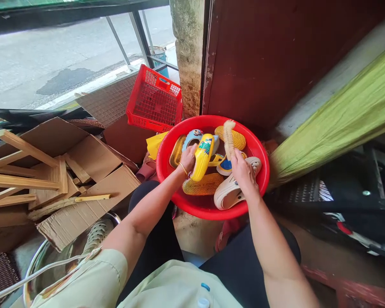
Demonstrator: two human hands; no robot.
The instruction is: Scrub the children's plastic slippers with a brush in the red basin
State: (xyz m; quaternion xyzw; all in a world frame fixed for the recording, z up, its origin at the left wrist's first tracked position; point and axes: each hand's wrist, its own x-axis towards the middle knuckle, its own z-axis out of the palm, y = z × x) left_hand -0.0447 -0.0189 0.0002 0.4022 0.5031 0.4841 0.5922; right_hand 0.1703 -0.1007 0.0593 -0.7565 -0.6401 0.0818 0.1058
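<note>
My left hand [188,160] grips a yellow clog [200,167] with a blue-green picture on its top, tilted over the red basin [164,171]. In my right hand [242,170] is a scrub brush [228,136] with pale bristles, its head pointing up and away from me. The brush and the yellow clog are apart. Below my right hand lies a cream clog [228,191]. Several more shoes rest in the basin, among them a light blue clog [192,137] and a sole-up yellow shoe [204,185].
Behind the basin stands a red plastic crate [155,100]. On the left are cardboard [93,160], a wooden stool [48,171] and a metal basin [35,265] holding a grey clog [98,235]. A yellow-green curtain [333,115] hangs at the right, beside a dark red door [276,55].
</note>
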